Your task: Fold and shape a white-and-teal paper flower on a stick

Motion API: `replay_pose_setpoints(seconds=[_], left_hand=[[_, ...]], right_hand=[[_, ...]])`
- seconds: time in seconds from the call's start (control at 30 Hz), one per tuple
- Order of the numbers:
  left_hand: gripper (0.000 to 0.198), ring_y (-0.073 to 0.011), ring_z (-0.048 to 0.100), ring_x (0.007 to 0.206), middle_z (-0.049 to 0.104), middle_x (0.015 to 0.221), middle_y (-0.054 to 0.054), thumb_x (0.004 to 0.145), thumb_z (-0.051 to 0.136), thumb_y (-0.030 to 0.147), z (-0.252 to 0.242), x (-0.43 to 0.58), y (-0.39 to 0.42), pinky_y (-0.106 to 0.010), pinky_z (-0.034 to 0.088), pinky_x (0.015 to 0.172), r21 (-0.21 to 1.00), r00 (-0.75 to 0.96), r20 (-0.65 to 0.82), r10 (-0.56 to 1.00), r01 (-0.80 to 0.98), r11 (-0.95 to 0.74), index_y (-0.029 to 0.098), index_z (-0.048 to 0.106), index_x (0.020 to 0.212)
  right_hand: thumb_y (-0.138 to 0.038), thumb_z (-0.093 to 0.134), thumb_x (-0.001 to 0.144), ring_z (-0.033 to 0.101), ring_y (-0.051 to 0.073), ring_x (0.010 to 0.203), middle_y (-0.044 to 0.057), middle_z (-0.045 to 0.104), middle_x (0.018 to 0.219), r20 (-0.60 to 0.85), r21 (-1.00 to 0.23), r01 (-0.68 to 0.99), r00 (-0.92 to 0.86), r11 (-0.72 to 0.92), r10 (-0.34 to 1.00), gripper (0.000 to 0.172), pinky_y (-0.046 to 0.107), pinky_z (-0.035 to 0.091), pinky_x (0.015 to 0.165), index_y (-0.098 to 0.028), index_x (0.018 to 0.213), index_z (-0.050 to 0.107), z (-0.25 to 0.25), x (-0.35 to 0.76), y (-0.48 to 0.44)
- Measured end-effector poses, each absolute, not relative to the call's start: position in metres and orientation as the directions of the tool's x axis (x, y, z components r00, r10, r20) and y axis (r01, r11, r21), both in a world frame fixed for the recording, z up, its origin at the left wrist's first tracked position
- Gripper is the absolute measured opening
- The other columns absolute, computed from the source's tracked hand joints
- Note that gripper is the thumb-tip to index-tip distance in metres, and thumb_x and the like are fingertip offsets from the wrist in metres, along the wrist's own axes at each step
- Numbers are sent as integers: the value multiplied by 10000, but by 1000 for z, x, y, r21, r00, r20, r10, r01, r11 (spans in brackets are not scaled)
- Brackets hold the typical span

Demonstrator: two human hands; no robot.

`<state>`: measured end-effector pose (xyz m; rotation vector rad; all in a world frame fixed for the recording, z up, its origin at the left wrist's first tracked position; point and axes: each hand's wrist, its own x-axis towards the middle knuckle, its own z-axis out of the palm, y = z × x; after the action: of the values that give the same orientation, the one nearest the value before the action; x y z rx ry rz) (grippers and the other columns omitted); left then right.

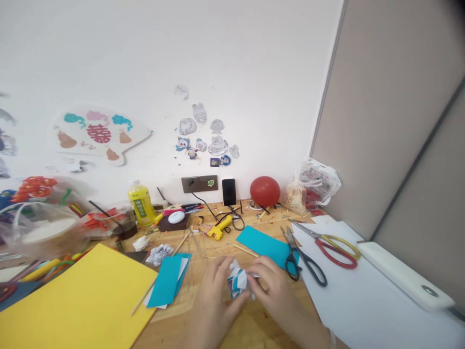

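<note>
Both my hands meet low in the middle of the wooden table (203, 300). My left hand (212, 293) and my right hand (271, 281) pinch a small folded teal-and-white paper piece (238, 280) between their fingertips. A flat teal paper sheet (263, 245) lies just beyond my right hand. A stack of teal and white paper strips (169, 281) lies to the left of my left hand.
Black scissors (301, 259) and red-and-yellow scissors (332, 245) lie on white paper (363, 300) at the right. A big yellow sheet (80, 300) covers the left front. Behind are a yellow glue gun (220, 228), a yellow bottle (141, 203), a phone (228, 192) and a red balloon (265, 191).
</note>
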<state>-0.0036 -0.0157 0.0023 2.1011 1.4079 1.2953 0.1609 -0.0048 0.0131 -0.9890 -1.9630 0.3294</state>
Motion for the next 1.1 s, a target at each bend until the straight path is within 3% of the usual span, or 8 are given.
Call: replay_pose_setpoints(seconds=[0.17,0.33,0.67,0.83,0.97,1.1], left_hand=[[311,-236,582,989,602,1052,-87,767,572,217,-1,2,-16,-375,496,828,579,209,498,842,642,-502,244,571,1076],[200,-209,593,962,604,1015,-88,806,525,198,5,0,-14,-318,508,800,545,282,530,800,610,-575,231,631,973],[214,-191,600,949,601,1020,-95,790,530,131,5,-1,-17,-276,513,778,490,341,601,723,557,-670,217,634,957],[210,-199,597,967,600,1040,-97,796,523,149,4,-3,-18,-285,510,794,486,334,613,716,556,-675,225,636,956],[201,-217,587,999,595,1059,-99,795,533,188,5,-4,-19,-309,507,815,521,283,588,758,585,-622,236,617,970],[394,-251,560,1055,578,1126,-116,748,595,225,-2,-4,-21,-370,489,862,569,243,569,786,574,-589,232,501,1131]], right_hand=[[-102,512,764,587,180,716,51,634,725,578,-634,495,-206,594,789,130,285,456,655,-157,709,618,14,155,-6],[-131,589,722,604,171,696,32,663,709,417,-801,400,-159,444,895,78,262,451,653,-168,687,647,21,159,-3],[-236,584,742,572,163,672,17,628,669,326,-860,363,-151,359,933,124,247,430,616,-169,655,642,26,163,-3],[-249,588,737,562,149,651,10,609,669,292,-916,240,-149,321,945,115,233,444,590,-164,665,616,24,163,-1],[-220,588,730,584,168,718,21,619,730,330,-915,183,-167,359,929,59,260,471,657,-169,707,609,25,165,-2],[-179,572,740,593,179,787,35,628,802,376,-903,158,-158,399,913,52,279,474,724,-176,770,615,24,166,-1]])
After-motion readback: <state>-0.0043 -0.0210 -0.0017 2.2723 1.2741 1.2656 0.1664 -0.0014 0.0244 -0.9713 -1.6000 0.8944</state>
